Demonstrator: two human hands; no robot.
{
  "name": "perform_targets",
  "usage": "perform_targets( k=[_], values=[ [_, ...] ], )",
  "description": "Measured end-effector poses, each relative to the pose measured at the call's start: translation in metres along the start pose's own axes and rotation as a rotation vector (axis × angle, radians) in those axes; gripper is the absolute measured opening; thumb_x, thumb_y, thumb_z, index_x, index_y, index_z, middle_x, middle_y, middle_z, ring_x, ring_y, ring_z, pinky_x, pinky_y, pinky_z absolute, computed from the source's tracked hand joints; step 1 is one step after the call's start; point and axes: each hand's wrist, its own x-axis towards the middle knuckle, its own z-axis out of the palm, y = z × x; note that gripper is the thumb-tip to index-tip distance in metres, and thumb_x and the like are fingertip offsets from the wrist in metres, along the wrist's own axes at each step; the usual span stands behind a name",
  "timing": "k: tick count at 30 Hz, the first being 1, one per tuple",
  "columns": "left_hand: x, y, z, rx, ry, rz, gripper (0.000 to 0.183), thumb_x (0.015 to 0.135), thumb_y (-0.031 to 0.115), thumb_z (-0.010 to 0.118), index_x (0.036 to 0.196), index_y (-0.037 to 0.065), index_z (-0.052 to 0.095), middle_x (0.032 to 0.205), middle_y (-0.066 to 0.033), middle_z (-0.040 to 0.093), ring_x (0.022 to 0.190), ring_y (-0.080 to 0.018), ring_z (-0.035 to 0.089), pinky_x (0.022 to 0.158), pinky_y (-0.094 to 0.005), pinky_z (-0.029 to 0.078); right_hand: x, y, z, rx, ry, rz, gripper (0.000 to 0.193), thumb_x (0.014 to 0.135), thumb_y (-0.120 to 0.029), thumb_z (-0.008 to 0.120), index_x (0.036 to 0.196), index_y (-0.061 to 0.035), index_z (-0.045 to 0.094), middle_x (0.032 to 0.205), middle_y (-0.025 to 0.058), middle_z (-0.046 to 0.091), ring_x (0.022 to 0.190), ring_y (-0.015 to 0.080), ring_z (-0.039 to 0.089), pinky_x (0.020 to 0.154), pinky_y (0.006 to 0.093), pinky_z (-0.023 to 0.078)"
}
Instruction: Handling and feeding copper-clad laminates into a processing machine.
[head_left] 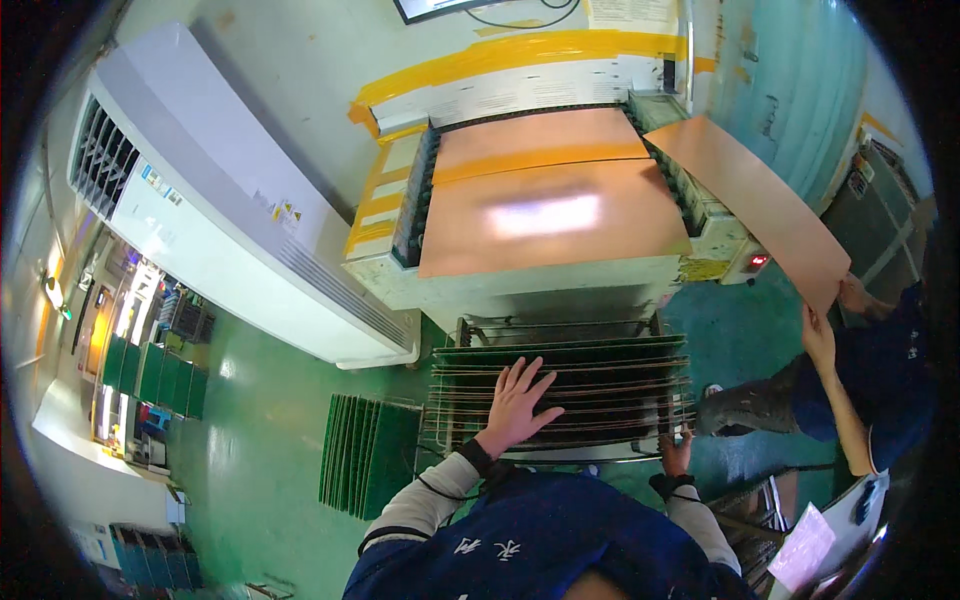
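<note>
My left hand (520,408) is spread open over a rack of thin panels, palm down, its fingers across their upper edges. The panels (600,396) stand on edge in a row, dark green and copper-brown. At the right end of the metal rack (560,461), my right hand (677,456) has its fingers curled round the near corner; the exact grip is partly hidden. Just beyond stands a conveyor machine with two shiny copper sheets (545,215) lying on its rollers.
A co-worker (880,370) on the right holds a long copper sheet (765,205) by its near end. A white air conditioner (235,215) stands left of the machine. More green panels (368,455) stand on the floor beside the rack. A cluttered table (845,530) is at lower right.
</note>
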Motion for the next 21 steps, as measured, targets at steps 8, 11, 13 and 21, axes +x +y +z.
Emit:
perform_targets(
  k=[8, 11, 13, 21],
  values=[
    [0.009, 0.005, 0.0, -0.041, 0.025, 0.032, 0.068, 0.09, 0.058, 0.063, 0.143, 0.016, 0.055, 0.157, -0.0145, 0.037, 0.146, -0.0406, 0.029, 0.119, -0.0569, 0.02, -0.001, 0.001, -0.01, 0.284, -0.04, 0.105, 0.062, 0.085, -0.026, 0.074, 0.132, -0.0032, 0.041, 0.094, 0.0149, 0.066, 0.08, 0.0215, 0.065, 0.069, 0.0345, 0.054],
    [0.002, 0.002, -0.001, -0.026, 0.022, 0.012, 0.068, 0.09, 0.058, 0.062, 0.143, 0.016, 0.054, 0.157, -0.0143, 0.037, 0.146, -0.0404, 0.029, 0.12, -0.0567, 0.02, -0.012, -0.029, -0.01, 0.278, -0.086, 0.13, 0.061, 0.087, -0.027, 0.073, 0.133, -0.0036, 0.04, 0.095, 0.0153, 0.066, 0.081, 0.0213, 0.065, 0.069, 0.0345, 0.054],
    [0.0, 0.002, -0.003, -0.023, 0.029, 0.007, 0.068, 0.09, 0.058, 0.062, 0.143, 0.016, 0.054, 0.157, -0.0141, 0.037, 0.146, -0.0403, 0.03, 0.119, -0.0566, 0.021, -0.017, -0.046, -0.012, 0.134, -0.058, 0.083, 0.059, 0.087, -0.027, 0.072, 0.131, -0.0035, 0.041, 0.095, 0.0148, 0.066, 0.08, 0.0211, 0.064, 0.069, 0.035, 0.054],
    [0.009, 0.006, -0.004, -0.037, 0.026, 0.023, 0.067, 0.089, 0.057, 0.064, 0.142, 0.018, 0.056, 0.157, -0.0128, 0.037, 0.145, -0.0398, 0.031, 0.119, -0.0556, 0.021, -0.011, -0.01, -0.007, 0.252, 0.013, -0.02, 0.053, 0.087, -0.031, 0.072, 0.124, -0.0041, 0.045, 0.094, 0.0153, 0.065, 0.077, 0.0269, 0.064, 0.072, 0.0392, 0.053]
  ],
)
